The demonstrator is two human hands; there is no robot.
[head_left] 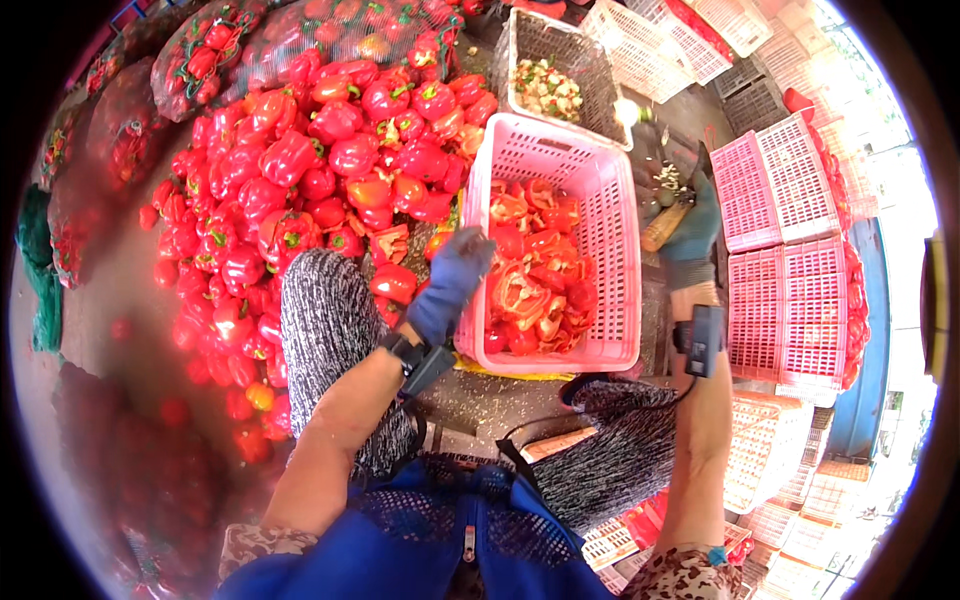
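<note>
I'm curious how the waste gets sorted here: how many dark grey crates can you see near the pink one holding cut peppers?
1. The dark grey crate stands just beyond the pink crate, with pale trimmings inside. More may be hidden among the stacks on the right.

Probably a produce-sorting yard: a heap of red peppers (300, 190) on the floor, netted sacks (200, 50), stacked pink crates (790, 240).

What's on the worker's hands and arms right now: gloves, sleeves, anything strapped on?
Left hand wears a blue glove, right hand a dark teal one. Each wrist carries a black strapped device; a black cable runs from the right one. Patterned sleeves are pushed up past the elbows.
</note>
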